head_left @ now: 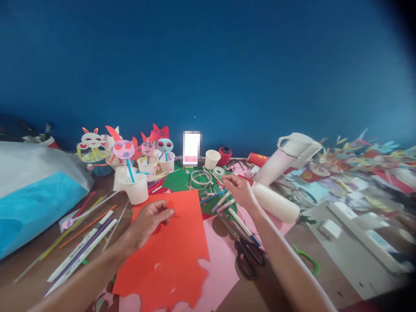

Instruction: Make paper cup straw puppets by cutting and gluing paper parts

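Note:
My left hand [156, 219] is over a red paper sheet [175, 242], thumb and fingers pinched on a small red paper piece [171, 206]. The sheet's lower edge is cut in curves, and pink paper [221, 255] lies under it. My right hand [235, 186] is further back and to the right, above the markers [224, 203], its fingertips together; what they hold, if anything, is too small to make out. Black-handled scissors [248, 255] lie to the right of the red sheet, below my right forearm.
Paper cups [135, 188] with paper faces on straws stand at the back left. Markers [81, 251] and a plastic bag [35, 195] are at left. A stack of cups [276, 201], a white jug [282, 156] and a tape ring [200, 178] are also around.

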The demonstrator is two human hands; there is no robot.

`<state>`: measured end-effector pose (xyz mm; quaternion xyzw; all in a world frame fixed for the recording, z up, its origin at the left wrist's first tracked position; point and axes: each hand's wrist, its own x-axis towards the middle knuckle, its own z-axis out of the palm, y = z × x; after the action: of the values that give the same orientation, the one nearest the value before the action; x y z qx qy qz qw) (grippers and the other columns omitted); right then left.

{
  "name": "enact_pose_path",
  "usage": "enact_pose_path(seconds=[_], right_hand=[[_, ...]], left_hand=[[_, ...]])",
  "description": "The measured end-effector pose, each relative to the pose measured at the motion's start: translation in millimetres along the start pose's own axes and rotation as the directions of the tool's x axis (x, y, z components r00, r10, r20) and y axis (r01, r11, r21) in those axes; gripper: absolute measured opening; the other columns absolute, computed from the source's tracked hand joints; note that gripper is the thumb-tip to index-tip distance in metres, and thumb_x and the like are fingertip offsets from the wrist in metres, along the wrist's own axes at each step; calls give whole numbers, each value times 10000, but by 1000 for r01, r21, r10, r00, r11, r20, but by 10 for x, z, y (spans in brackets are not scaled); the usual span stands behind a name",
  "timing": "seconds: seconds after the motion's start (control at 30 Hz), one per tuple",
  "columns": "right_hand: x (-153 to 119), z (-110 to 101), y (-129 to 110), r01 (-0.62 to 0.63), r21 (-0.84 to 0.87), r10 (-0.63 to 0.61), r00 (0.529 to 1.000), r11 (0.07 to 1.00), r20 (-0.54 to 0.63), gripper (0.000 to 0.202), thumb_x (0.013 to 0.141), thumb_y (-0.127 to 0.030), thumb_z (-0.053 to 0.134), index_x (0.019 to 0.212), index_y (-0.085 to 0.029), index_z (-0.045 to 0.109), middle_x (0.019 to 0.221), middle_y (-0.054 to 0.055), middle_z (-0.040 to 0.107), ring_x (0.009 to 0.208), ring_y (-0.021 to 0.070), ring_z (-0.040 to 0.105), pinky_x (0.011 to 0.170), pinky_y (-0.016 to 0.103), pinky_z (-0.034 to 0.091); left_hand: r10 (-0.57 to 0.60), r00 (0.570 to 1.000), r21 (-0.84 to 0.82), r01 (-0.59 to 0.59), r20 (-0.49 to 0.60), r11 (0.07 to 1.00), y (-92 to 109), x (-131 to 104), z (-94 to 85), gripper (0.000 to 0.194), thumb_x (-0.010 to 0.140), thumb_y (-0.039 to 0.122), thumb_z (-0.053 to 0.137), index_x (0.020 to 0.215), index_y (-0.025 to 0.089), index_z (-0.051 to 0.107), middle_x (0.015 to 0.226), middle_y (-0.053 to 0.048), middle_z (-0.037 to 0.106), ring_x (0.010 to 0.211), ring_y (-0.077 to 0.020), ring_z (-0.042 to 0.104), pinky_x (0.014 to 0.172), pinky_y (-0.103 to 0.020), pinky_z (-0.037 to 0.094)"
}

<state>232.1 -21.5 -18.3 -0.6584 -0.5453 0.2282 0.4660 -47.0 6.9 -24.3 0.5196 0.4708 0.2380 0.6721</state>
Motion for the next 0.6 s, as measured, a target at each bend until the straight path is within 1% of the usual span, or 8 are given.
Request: enact_pose_path(seconds=[0.13, 0.27, 0.3, 0.37, 0.4, 0.47, 0.5, 0.6], right_hand=[[-136, -122, 160, 31, -157, -35, 999, 987, -22, 207, 786, -331, 480, 788, -168, 609, 660, 2, 594, 596, 130, 514, 562, 223, 376], [-319, -188, 137, 27, -309, -45, 998, 951, -52, 280, 814, -384, 447, 690, -165, 570, 601, -14, 546, 553, 113, 473, 526, 210, 332], [-350, -223, 110, 20, -344, -28, 999, 939, -20, 302, 817, -394, 439, 658, -165, 556, 571, -21, 524, 534, 108, 460, 508, 208, 315], [-404, -302, 42, 28, -418, 28, 991, 908, 128, 318, 812, -395, 441, 611, -169, 539, 532, -30, 500, 511, 103, 448, 486, 209, 281], [-434, -336, 7, 46, -462, 65, 973, 886, 221, 303, 797, -388, 462, 603, -171, 545, 531, -31, 510, 513, 103, 457, 486, 211, 268], [-507, -370, -50, 99, -557, 154, 908, 824, 389, 239, 738, -383, 537, 617, -182, 582, 561, -26, 560, 532, 111, 480, 495, 220, 245], [-547, -365, -65, 113, -619, 205, 885, 777, 418, 198, 692, -380, 582, 635, -192, 605, 568, -21, 574, 536, 118, 482, 493, 227, 224], [-654, -284, -53, 177, -739, 267, 858, 650, 440, 186, 622, -373, 631, 611, -189, 606, 566, -6, 580, 551, 131, 475, 498, 245, 169]], left_hand=[[17, 999, -75, -21, -49, 997, -35, 27, -16, 205, 699, 340, 604, 704, 188, 466, 558, 53, 506, 493, -72, 464, 398, -154, 253], [21, 998, -86, -26, -57, 996, -61, 37, -27, 201, 706, 333, 600, 697, 176, 474, 561, 40, 521, 501, -75, 473, 406, -160, 262], [20, 998, -90, -26, -66, 996, -61, 37, -31, 202, 704, 330, 603, 694, 173, 477, 563, 37, 526, 503, -75, 474, 409, -162, 265], [22, 996, -106, -30, -84, 994, -56, 36, -37, 194, 702, 321, 608, 696, 169, 488, 566, 34, 535, 506, -74, 477, 413, -164, 271], [24, 996, -120, -35, -88, 992, -51, 37, -39, 184, 704, 314, 607, 702, 168, 497, 563, 35, 536, 505, -74, 479, 414, -165, 273], [44, 995, -169, -58, -85, 984, -36, 40, -41, 149, 706, 283, 605, 717, 162, 519, 571, 37, 540, 509, -70, 485, 439, -169, 305], [60, 995, -198, -75, -79, 977, -28, 43, -42, 129, 706, 263, 604, 723, 158, 530, 582, 37, 543, 511, -67, 488, 463, -174, 330], [104, 992, -256, -118, -68, 959, -4, 45, -45, 86, 699, 211, 601, 708, 146, 546, 610, 34, 556, 519, -63, 498, 539, -196, 380]])
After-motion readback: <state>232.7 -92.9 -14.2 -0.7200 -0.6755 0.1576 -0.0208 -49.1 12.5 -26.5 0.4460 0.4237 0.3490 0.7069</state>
